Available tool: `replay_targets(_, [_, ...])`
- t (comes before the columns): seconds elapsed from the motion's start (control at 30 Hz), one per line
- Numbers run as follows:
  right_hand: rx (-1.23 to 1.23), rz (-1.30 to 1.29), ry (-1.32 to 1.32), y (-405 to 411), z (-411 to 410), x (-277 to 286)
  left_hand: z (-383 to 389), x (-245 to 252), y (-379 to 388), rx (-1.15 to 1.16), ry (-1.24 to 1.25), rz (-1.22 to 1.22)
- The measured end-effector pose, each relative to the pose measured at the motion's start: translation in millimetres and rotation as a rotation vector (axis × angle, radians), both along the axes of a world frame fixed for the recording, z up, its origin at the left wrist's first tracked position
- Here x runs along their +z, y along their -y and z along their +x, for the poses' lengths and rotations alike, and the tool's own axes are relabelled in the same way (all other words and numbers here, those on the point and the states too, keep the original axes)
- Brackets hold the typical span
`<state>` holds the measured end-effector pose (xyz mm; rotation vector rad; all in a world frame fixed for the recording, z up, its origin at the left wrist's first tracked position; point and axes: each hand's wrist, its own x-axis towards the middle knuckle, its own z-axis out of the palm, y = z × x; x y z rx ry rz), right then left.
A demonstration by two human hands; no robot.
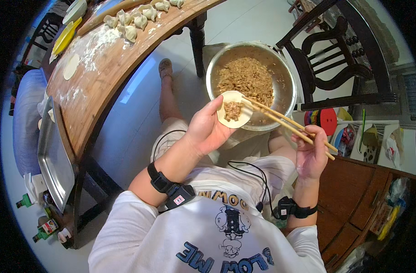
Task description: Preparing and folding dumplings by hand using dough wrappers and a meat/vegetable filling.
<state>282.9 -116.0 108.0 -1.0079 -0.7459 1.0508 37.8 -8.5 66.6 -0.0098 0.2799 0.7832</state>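
Note:
On my left hand [209, 128] lies a round dumpling wrapper [242, 117], held near its left edge by the thumb. A lump of brown minced filling [232, 111] sits on the wrapper, left of its middle. My right hand [312, 150] grips a pair of wooden chopsticks [286, 122], whose tips reach over the wrapper's right side. Just beyond the wrapper is a large steel bowl [286, 73] with more minced filling [245, 76] in it. Part of the bowl's near rim is hidden behind my left hand and the wrapper.
At the left, a floured wooden table [102, 80] bears several folded dumplings [139, 20], a rolling pin [109, 15], one flat wrapper [71, 67] and a steel tray [56, 157]. A dark wooden chair [331, 58] stands at right, above a brown cabinet [348, 194].

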Motion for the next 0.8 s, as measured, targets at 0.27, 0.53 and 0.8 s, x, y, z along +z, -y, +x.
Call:
replay_targets(0.27, [0.045,-0.044,0.101,7,-15,-1,6,2,0,0.040,-0.027,-0.006])
replay_targets(0.53, [0.084,-0.037,-0.075,3,0,-5,1,11,-3,0.030,-0.040,0.004])
replay_targets(0.8, [0.121,-0.063,-0.175,-3,16,-12,0,12,-4,-0.036,-0.066,-0.012])
